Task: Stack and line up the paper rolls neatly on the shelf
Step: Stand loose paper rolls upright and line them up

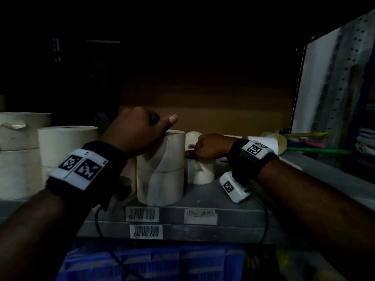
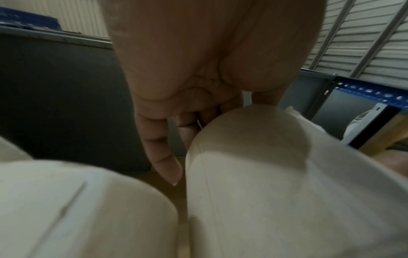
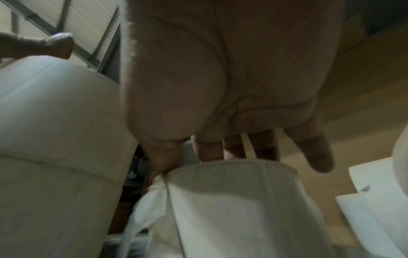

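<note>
Two cream paper rolls are seen stacked upright as one column (image 1: 160, 169) at the front of the grey shelf (image 1: 203, 197), near the middle of the head view; a faint seam marks where the upper roll meets the lower. The left hand (image 1: 138, 130) is rested on the column's top from 10 o'clock, its fingers curled over the far edge and the thumb stretched out toward 2 o'clock. Just beside the column, at its 3 o'clock, a shorter white roll (image 1: 200, 169) is stood upright with a crumpled loose flap on its side. It is gripped at the top by the right hand (image 1: 209, 147), thumb and fingers closed over the rim. Larger cream rolls (image 1: 67, 147) are stacked at 9 o'clock.

The barcode labels (image 1: 142, 214) on the shelf edge are shown only by the head view. In the left wrist view the left hand's fingers (image 2: 163, 157) are seen bent down behind the column (image 2: 276, 183). In the right wrist view the right hand's fingers (image 3: 318, 150) are shown reaching over the white roll's rim (image 3: 234, 200), with the thumb pressed at the torn flap.
</note>
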Demonstrator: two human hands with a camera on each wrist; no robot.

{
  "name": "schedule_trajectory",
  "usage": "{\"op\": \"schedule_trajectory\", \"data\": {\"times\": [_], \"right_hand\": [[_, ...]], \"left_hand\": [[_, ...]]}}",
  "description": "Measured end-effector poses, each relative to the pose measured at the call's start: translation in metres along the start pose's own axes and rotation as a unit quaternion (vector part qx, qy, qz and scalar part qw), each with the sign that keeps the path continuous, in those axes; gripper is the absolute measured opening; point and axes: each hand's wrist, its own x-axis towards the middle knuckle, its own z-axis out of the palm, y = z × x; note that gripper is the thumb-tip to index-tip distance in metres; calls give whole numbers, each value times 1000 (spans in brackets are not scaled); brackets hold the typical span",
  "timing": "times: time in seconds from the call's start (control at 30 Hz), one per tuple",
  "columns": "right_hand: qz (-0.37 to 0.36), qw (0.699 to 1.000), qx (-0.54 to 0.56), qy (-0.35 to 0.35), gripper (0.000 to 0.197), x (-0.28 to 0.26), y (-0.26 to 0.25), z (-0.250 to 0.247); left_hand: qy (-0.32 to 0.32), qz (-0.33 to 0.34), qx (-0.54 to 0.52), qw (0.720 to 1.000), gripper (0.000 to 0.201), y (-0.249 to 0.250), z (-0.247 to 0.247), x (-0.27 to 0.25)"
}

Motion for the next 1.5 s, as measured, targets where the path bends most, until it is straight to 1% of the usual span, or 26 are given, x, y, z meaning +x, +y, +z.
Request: {"op": "schedule_trajectory", "data": {"times": [0.07,0.13,0.17,0.23,0.3,0.37,0.43,0.47,0.57,0.63,0.7,0.8,0.9,1.0,1.03,1.1,1.13,1.17,1.2,1.27,1.33,1.4,1.47,1.5], "right_hand": [[-15,1000,16,-19,60,-3,2,-1],[-27,999,33,-22,57,-8,5,-1],[-29,999,37,-17,59,-11,5,-1],[-30,1000,2,-7,60,-16,3,-1],[-39,998,-45,-7,46,-18,-2,-1],[-51,998,-41,-15,33,-20,-3,-4],[-54,997,-34,-46,27,-25,-5,-13],[-54,996,-34,-65,26,-30,-8,-19],[-41,990,-65,-117,37,-46,-14,-32],[-39,986,-83,-138,37,-57,-13,-35],[-35,986,-77,-146,32,-68,-12,-37],[-32,991,-36,-125,30,-77,-9,-35],[-32,994,-28,-104,42,-81,-10,-31],[-17,994,18,-109,46,-86,-10,-34],[-11,994,35,-98,52,-89,-10,-38],[-5,997,58,-50,70,-91,-9,-40],[-6,997,71,-24,79,-92,-8,-38],[-7,996,86,-15,89,-93,-10,-32],[-10,995,90,-30,97,-93,-13,-23],[-17,996,47,-80,109,-89,-16,0],[-8,995,33,-95,115,-85,-14,11],[-5,993,69,-100,117,-86,-11,9],[-27,986,150,-74,112,-89,-2,5],[-38,975,213,-50,110,-92,2,4]], "left_hand": [[0,-1,-5,1000,70,1,-1,-1],[-2,-3,-5,1000,70,3,-2,-2],[-4,-4,-2,1000,70,5,-3,-3],[-9,-2,2,1000,70,10,-5,-3],[-17,-7,1,1000,68,14,-5,-4],[-24,-14,-4,1000,68,15,-6,-5],[-22,-16,-7,1000,68,14,-7,-7],[-20,-15,-7,1000,69,12,-7,-7],[-21,-19,-9,1000,67,11,-7,-7],[-17,-17,-11,1000,64,11,-5,-7],[-9,-13,-13,1000,61,11,-4,-7],[0,-5,-11,1000,57,12,-1,-7],[5,-4,-14,1000,55,11,1,-8],[17,-5,-20,1000,54,8,1,-8],[22,-5,-19,1000,54,7,2,-8],[31,-9,-17,999,53,6,5,-8],[34,-10,-15,999,53,6,7,-9],[38,-9,-14,999,54,5,8,-9],[42,-11,-16,999,54,4,10,-8],[43,-18,-20,999,54,2,10,-8],[39,-16,-22,999,54,1,10,-8],[36,-8,-23,999,55,2,9,-9],[25,-4,-20,999,60,2,7,-9],[16,-7,-26,1000,64,-1,5,-9]]}}
